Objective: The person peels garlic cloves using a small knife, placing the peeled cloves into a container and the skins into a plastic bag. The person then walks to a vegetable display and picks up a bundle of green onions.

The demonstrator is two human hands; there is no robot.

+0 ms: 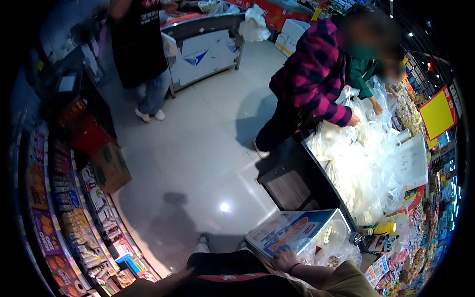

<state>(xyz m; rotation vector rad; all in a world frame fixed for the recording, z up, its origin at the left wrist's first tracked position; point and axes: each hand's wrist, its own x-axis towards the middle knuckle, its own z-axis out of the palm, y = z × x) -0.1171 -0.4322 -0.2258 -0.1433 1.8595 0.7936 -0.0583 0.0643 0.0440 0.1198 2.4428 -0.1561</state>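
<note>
My right hand lies on the edge of a printed cardboard box at the lower right, a dark band around its wrist. It grips nothing that I can make out. Close to my black apron, at the bottom, my left hand is dim and its fingers are hard to tell. Beside the box stands a clear round tub with pale pieces inside. Past it, a black-edged display stand bears many clear plastic bags of pale goods under bright light, with a white foam lid that bears handwriting.
A person in a checked jacket leans over the bags, another in green beside them. A person in a black apron stands near a metal counter. Packaged snacks fill the left shelves, with a cardboard box behind.
</note>
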